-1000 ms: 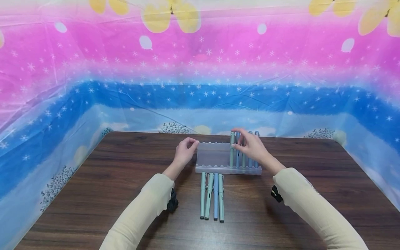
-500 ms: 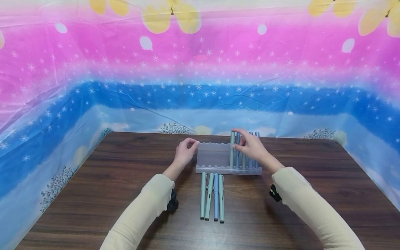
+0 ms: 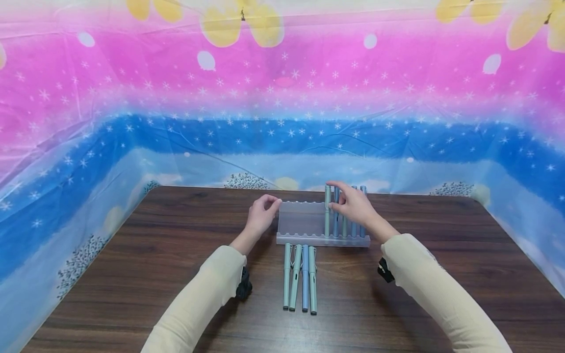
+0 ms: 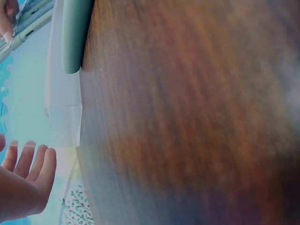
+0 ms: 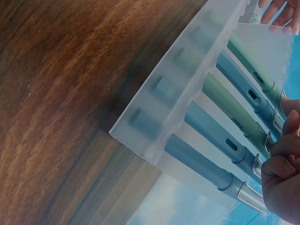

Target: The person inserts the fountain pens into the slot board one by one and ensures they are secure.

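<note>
A clear, frosted pen rack with a notched front rail stands mid-table. At its upper left corner, my left hand pinches the edge between thumb and index finger; the other fingers show in the left wrist view. My right hand holds a green pen near its cap, the index finger over the top and the thumb at the side. That pen stands upright in a slot. Blue and green pens fill the slots to its right, partly hidden by the hand in the head view.
In front of the rack, several pens lie side by side on the wooden table: green pens and one blue pen. A patterned cloth hangs around the table's back and sides.
My right forearm has shifted slightly left, while the fingers stay on the green pen. The left hand, rack and lying pens look unchanged.
</note>
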### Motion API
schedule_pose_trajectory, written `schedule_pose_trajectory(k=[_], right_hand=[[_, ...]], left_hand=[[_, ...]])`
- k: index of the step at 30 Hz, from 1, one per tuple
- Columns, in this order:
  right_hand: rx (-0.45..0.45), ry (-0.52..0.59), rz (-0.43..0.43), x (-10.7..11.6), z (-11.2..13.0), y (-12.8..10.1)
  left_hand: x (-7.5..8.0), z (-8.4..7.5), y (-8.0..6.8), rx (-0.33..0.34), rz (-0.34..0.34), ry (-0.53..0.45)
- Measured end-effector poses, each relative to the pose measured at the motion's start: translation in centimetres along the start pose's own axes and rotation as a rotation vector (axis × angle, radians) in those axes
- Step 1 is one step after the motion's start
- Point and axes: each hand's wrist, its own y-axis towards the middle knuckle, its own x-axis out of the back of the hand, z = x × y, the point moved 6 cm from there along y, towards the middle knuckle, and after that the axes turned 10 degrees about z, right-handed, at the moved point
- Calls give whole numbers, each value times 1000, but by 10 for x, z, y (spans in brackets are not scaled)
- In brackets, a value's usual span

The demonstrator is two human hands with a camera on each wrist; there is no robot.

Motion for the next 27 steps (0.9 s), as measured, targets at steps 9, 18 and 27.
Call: schedule_pose_trajectory(k=[9, 18, 27], right_hand=[[-4, -16, -16, 1, 2, -1], [-3, -52, -42, 0, 1, 0], [-5, -16, -45, 2, 0, -3]], left_hand=[[0, -1, 0, 2, 5, 1], [0, 0, 0, 4, 6, 6], [0, 0, -1, 1, 8, -1]])
